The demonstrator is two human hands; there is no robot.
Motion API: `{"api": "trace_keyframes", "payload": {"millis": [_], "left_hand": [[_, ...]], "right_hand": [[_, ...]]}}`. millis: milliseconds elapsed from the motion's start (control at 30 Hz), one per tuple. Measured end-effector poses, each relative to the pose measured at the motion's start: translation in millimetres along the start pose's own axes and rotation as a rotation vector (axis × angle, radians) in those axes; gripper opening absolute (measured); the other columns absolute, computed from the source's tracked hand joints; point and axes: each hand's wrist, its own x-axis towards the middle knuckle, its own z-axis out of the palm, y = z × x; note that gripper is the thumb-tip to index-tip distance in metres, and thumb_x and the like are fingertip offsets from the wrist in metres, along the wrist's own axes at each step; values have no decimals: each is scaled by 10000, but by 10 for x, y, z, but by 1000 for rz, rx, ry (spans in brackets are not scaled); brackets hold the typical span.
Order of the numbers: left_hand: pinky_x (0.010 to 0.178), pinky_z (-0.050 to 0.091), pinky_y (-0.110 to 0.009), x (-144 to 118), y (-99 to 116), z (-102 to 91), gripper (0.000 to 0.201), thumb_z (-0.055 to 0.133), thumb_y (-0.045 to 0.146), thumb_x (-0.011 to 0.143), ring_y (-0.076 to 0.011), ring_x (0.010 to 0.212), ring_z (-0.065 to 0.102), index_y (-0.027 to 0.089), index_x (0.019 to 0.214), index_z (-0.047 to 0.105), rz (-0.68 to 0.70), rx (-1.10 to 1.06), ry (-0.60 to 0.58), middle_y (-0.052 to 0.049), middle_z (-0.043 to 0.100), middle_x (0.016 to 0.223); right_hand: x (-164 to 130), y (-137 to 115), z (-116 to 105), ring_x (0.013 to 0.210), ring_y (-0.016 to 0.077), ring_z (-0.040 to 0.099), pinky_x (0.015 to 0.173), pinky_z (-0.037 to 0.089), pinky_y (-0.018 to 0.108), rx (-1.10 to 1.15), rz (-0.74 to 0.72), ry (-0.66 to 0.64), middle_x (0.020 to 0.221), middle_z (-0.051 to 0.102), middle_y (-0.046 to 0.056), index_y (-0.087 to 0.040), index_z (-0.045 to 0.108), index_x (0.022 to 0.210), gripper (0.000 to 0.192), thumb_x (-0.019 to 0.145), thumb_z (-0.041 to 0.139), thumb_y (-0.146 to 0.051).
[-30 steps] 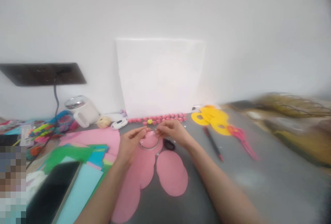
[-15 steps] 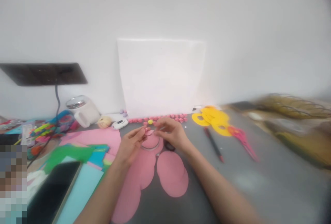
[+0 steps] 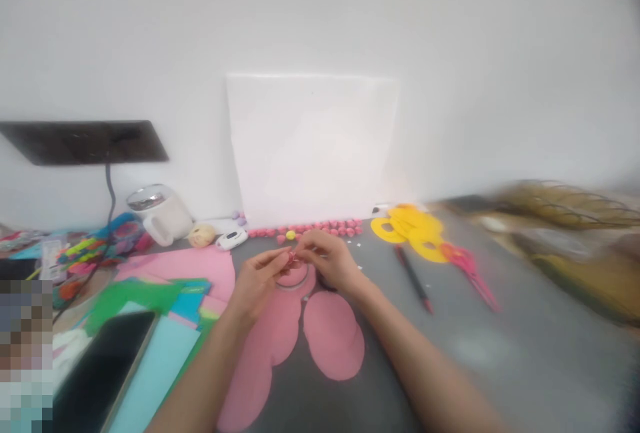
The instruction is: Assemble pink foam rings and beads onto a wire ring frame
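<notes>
My left hand (image 3: 260,279) pinches a small pink piece (image 3: 291,256) between thumb and fingers. At the right side of that piece, the fingertips of my right hand (image 3: 327,259) are closed and touch it; its exact kind is too small to tell. Beneath my hands lie pink scalloped paper shapes (image 3: 285,329) and a dark ring (image 3: 295,284), partly covered. Two overlapping pink paper ovals (image 3: 333,336) rest just in front of my right hand. Behind my fingers runs a row of small pink pieces (image 3: 345,227), with one yellow piece (image 3: 291,235) among them.
Yellow paper rings (image 3: 413,226), a dark pen (image 3: 414,279) and pink scissors (image 3: 473,273) lie to the right. Coloured sheets (image 3: 160,353) and a black phone (image 3: 107,373) are on the left. A white mug (image 3: 167,219) and a white board (image 3: 313,146) stand at the back.
My right hand has moved slightly left and down, so its fingertips now meet the pink piece in my left hand. More tiny white scraps show on the table beside my right hand.
</notes>
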Motion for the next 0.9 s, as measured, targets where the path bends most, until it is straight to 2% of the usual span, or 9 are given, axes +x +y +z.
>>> {"api": "trace_keyframes", "payload": {"millis": [200,400,500,600,733,800,900], "left_hand": [[737,462,-310,-13,14,15,244,739,308,646,-196,777,645,158,838,734,16,35,-14,-90,723,847],[756,468,-329,-19,16,11,270,720,330,658,-222,814,641,153,861,735,56,146,-10,-101,723,848],[742,469,-316,-23,7,6,270,696,343,683,-214,807,628,162,879,736,91,246,7,-96,723,834],[728,477,-313,-25,-3,6,270,690,349,687,-204,769,619,169,882,738,119,298,30,-88,721,812],[709,488,-307,-17,-11,13,271,715,343,655,-195,730,622,161,855,738,113,255,73,-84,719,784],[696,492,-307,-12,-8,16,326,743,336,621,-190,710,624,158,894,728,91,216,110,-86,719,792],[691,492,-303,-5,-3,20,431,771,323,586,-174,685,620,153,977,702,54,166,149,-87,719,819]], "right_hand": [[2,-19,-8,723,127,525,651,429,244,-12,-3,-25,747,575,10,-198,592,713,125,809,514,-178],[-8,-7,17,723,137,544,659,444,258,-2,21,-20,743,584,15,-203,602,717,117,805,533,-237],[-19,-3,24,704,136,576,656,467,265,88,86,12,763,609,10,-211,605,777,60,778,585,-268],[-23,-2,25,676,142,596,651,490,279,129,154,37,737,618,5,-210,590,785,106,749,624,-303],[-14,-28,23,742,158,598,671,488,284,35,81,14,764,634,26,-208,628,731,103,782,584,-286],[-14,-55,19,794,160,595,678,486,275,10,38,-19,805,639,35,-215,647,771,106,802,553,-254],[-25,-89,13,776,140,603,659,496,256,35,59,-93,885,618,41,-213,633,858,102,800,553,-236]]}}
